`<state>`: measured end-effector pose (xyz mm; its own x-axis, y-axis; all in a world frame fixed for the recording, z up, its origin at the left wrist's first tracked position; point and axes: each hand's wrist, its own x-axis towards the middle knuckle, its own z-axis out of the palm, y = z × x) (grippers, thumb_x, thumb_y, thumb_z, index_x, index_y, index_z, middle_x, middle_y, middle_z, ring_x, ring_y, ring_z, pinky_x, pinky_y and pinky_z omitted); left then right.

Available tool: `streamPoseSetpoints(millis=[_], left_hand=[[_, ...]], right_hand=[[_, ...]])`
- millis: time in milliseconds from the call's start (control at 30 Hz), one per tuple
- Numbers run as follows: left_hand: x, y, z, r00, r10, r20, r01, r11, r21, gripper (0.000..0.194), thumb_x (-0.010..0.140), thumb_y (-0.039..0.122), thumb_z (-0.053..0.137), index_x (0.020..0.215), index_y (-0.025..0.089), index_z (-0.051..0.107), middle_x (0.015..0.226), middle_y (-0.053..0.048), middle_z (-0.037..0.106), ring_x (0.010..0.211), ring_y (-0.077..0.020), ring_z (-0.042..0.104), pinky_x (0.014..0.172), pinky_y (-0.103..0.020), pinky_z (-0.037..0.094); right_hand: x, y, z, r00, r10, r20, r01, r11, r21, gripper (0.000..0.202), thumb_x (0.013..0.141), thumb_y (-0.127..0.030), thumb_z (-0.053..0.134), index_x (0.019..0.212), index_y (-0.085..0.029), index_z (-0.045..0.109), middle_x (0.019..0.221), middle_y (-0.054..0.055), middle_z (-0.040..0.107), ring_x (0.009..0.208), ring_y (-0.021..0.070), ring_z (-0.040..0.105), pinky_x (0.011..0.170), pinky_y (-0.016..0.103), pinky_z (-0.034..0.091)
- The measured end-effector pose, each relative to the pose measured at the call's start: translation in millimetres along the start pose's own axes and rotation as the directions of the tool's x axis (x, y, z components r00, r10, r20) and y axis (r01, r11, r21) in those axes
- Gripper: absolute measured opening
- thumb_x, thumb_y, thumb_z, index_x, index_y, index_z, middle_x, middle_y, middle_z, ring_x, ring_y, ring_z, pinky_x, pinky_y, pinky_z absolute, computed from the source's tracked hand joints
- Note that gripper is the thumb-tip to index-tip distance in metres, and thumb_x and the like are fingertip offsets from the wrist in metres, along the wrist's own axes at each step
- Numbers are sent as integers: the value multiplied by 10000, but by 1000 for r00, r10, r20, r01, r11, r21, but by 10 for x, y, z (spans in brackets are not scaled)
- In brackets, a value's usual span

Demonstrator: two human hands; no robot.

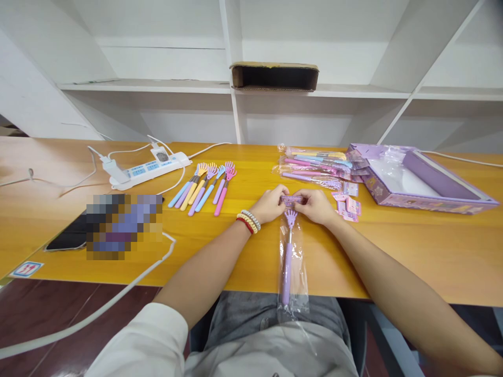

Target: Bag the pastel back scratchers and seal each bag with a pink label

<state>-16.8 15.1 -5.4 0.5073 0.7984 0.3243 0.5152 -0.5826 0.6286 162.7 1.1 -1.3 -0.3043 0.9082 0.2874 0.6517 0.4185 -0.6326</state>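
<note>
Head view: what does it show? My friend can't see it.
Left hand and right hand hold a card at the end of a clear bag containing a purple back scratcher. Loose scratchers lie left; wrapped ones and a purple box, right.

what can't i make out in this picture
In the head view:
Purple card: print too small, ends covered by the left hand and right hand.
Dark flat slab: partly hidden by a pixelated patch.
Cardboard box: inside lost in shadow.
Loose cards: wording too small.
Thick white cable: cut off by the left edge.
</note>
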Motion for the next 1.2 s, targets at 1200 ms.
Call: streamPoseSetpoints(millis=[1200], left_hand=[[-3, 33, -7, 999, -18, -30, 19, 999, 27, 279, 702, 95, 466, 966, 178, 504, 787, -1, 621, 703, -118, 568, 671, -223, 426]], right_hand=[[0, -5, -15, 1000, -10, 2, 10, 1000, -14, 221, 654, -200, 545, 833, -165, 670, 611, -19, 604, 524, 97, 492, 524, 207, 363]])
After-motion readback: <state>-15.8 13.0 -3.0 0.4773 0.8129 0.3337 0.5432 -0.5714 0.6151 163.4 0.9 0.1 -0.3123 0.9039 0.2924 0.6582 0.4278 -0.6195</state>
